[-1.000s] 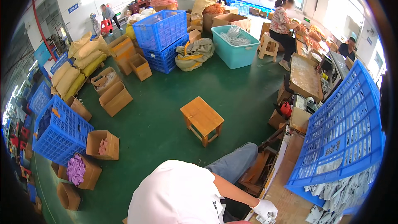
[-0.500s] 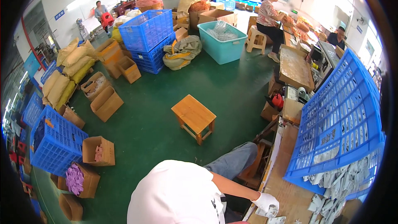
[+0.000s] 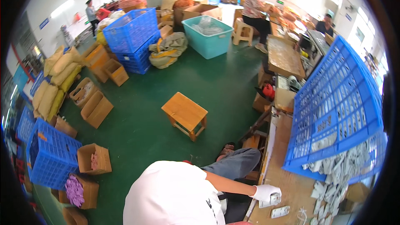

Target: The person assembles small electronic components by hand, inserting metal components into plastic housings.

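My left hand (image 3: 266,192), in a white glove, rests at the table's near edge. Its fingers are closed on a small grey-white plastic part (image 3: 275,199). Just beyond it a similar oblong part (image 3: 280,212) lies flat on the brown tabletop (image 3: 291,158), beside a thin white looped piece (image 3: 302,216). A heap of grey-white plastic parts (image 3: 333,183) spills from a tilted blue crate (image 3: 333,112). My right hand is out of the picture; only a sliver of skin shows at the lower edge.
A wooden stool (image 3: 185,110) stands on the green floor. Blue crates (image 3: 54,154), cardboard boxes (image 3: 96,110) and stuffed sacks (image 3: 62,64) line the left. Farther back are a turquoise tub (image 3: 208,37) and a seated person (image 3: 256,10) at the same row of tables.
The whole view has shifted slightly. My left hand has moved a little with the part, and the oblong part beside it shows more fully. A person at the back left has moved with a red stool.
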Available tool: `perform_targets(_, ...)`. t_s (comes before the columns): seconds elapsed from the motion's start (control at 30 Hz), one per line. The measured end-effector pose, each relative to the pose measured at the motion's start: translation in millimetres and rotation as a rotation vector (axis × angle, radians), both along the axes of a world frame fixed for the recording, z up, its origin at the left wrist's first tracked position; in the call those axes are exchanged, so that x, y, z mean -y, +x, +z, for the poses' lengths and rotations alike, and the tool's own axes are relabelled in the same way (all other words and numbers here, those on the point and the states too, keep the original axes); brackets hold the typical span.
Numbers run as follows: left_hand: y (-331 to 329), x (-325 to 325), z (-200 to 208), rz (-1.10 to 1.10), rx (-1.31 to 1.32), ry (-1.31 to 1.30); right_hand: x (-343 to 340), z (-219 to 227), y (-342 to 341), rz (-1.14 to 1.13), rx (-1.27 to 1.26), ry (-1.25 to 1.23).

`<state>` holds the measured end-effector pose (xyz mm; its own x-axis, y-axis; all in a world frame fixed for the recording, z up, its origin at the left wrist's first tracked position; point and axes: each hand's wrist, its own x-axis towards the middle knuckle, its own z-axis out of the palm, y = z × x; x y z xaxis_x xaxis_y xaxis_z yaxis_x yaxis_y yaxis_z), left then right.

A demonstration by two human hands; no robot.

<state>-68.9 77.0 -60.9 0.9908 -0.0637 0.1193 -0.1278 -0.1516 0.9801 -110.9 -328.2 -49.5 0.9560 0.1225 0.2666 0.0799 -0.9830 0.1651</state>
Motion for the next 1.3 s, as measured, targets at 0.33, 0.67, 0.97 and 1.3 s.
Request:
perform_targets(0.33, -4.4, -12.0, 2.2, -0.147, 0.030, -0.059, -7.8, -2.8, -47.3, -0.069, 0.022, 0.347)
perform_targets(0.67, 3.9, -32.3, 11.2, -0.134, -0.171, -0.141, -66.9, 39.1, -29.9, -0.005, 0.065, 0.220)
perform_targets(0.97, 0.2, -24.8, 33.1, -0.202, -0.379, -0.186, -45.2, 37.5, -25.4, 0.008, -0.026, 0.276)
perform_targets(1.3, 135.9, 19.6, 24.4, -0.198, 0.181, 0.241, -69.8, 43.4, 4.6, -0.094, 0.133, 0.677)
